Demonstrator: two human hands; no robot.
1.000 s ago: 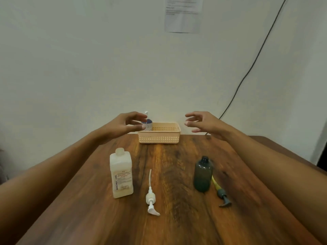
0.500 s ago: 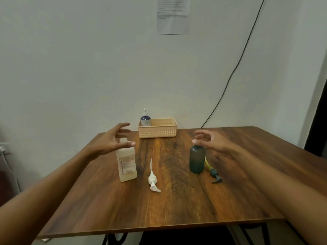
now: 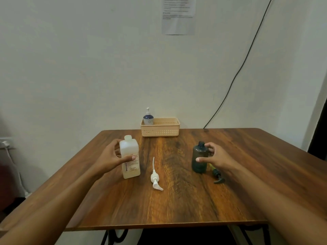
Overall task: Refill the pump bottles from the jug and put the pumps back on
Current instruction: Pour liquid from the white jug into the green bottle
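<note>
A white square jug with a printed label stands uncapped on the left of the wooden table. My left hand grips it, thumb across the front and fingers behind. A dark green bottle with an open neck stands to the right. My right hand wraps around it, thumb on the front. A white pump with its tube lies flat between the two containers. A dark pump with a yellowish tube lies just right of the dark bottle, partly behind my right hand.
At the table's far edge stands a beige perforated basket holding a small blue pump bottle in its left end. A black cable runs down the wall, where a paper sheet hangs. The near table edge lies below my forearms.
Both hands came down from near the basket onto the containers: the left closed round the jug, the right round the dark bottle. The view pulled back from the table.
</note>
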